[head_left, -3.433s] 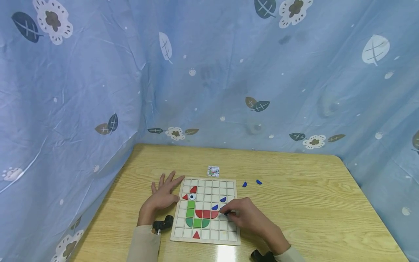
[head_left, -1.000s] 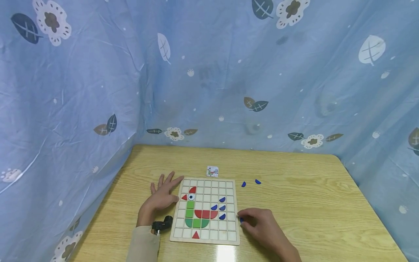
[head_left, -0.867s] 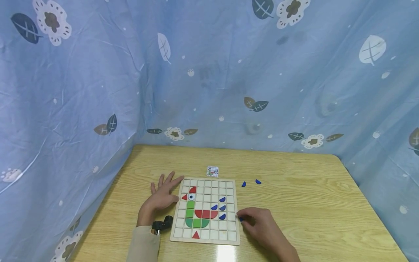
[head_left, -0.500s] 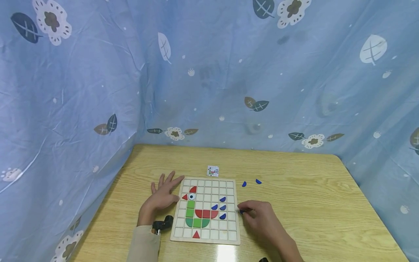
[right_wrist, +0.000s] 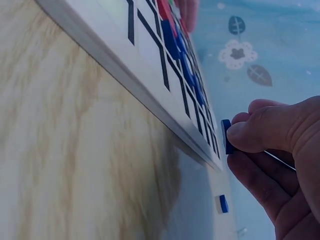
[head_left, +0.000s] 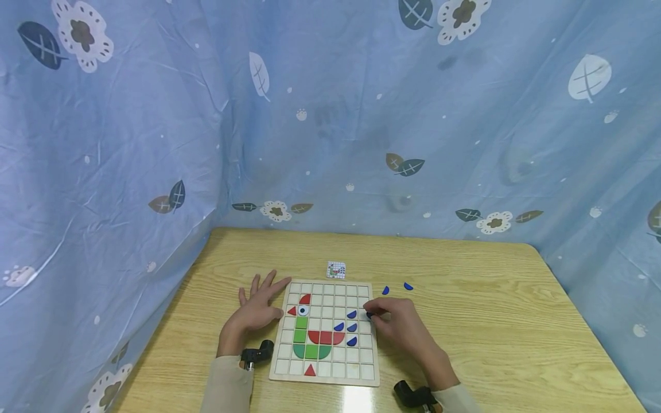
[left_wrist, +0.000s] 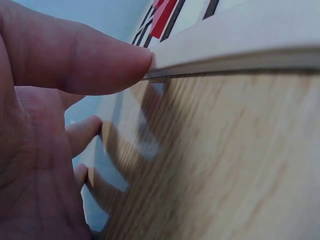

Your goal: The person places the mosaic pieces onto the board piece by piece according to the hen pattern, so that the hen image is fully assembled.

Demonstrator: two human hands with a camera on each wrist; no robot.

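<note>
A square wooden grid board [head_left: 289, 376] lies on the table, bearing red, green and blue flat pieces in a bird-like pattern. My left hand [head_left: 256, 310] is spread at the board's left side; in the left wrist view its thumb [left_wrist: 100, 60] touches the board's edge. My right hand [head_left: 400, 324] is over the board's right edge, pinching a blue half-round piece [right_wrist: 226, 136] between thumb and fingers. Left of it, several blue half-round pieces [head_left: 352, 327] sit in cells near the red row [head_left: 326, 337].
Two loose blue half-round pieces, one nearer [head_left: 385, 290] and one farther right [head_left: 408, 286], lie beyond the board's right corner. A small printed pattern card [head_left: 336, 270] lies behind the board. Blue curtain [head_left: 330, 143] surrounds the wooden table [head_left: 480, 298].
One blue piece was left in a cell right of the red row. My right hand went to the board's right side, then moved up and onto its edge with another blue piece. The left hand stayed.
</note>
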